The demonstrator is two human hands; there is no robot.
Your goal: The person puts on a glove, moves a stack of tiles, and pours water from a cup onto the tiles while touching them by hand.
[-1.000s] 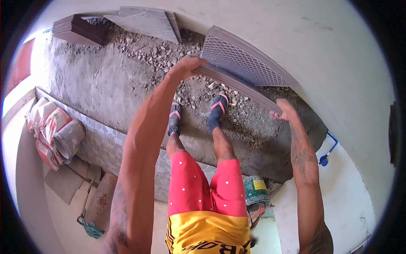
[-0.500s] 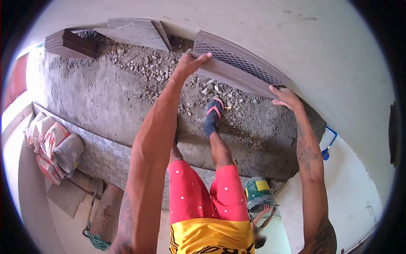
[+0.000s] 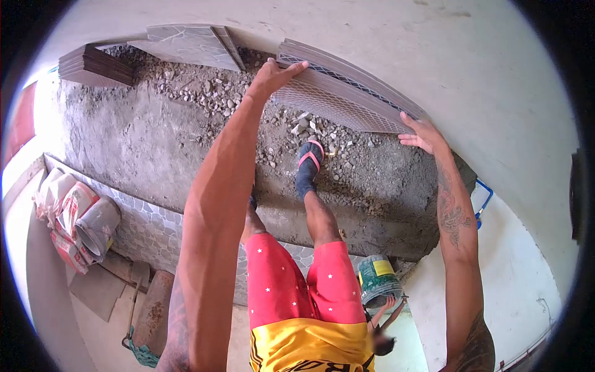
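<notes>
Grey-brown tiles (image 3: 338,69) stand on edge in a leaning stack against the wall. The front tiles (image 3: 347,106), whose near face has a diamond grid, are tipped slightly off the rest, leaving a narrow gap. At their upper left corner, my left hand (image 3: 276,77) is closed, thumb along the top edge and fingers partly hidden behind. My right hand (image 3: 424,134) grips the right end, thumb on top and fingers at the side. My foot in a pink flip-flop (image 3: 311,156) rests on the rubble below.
Other tiles (image 3: 96,67) and a stone-patterned tile (image 3: 186,44) lean farther left. Loose stones (image 3: 211,93) cover the ground along the wall. Sacks (image 3: 69,204), a grey bucket (image 3: 99,226) and a shovel (image 3: 137,285) lie at left. Behind me, another person holds a green bucket (image 3: 378,276).
Both hands have shifted slightly up toward the wall with the front tiles. The gap between those tiles and the stack has narrowed, and more of their gridded near face shows.
</notes>
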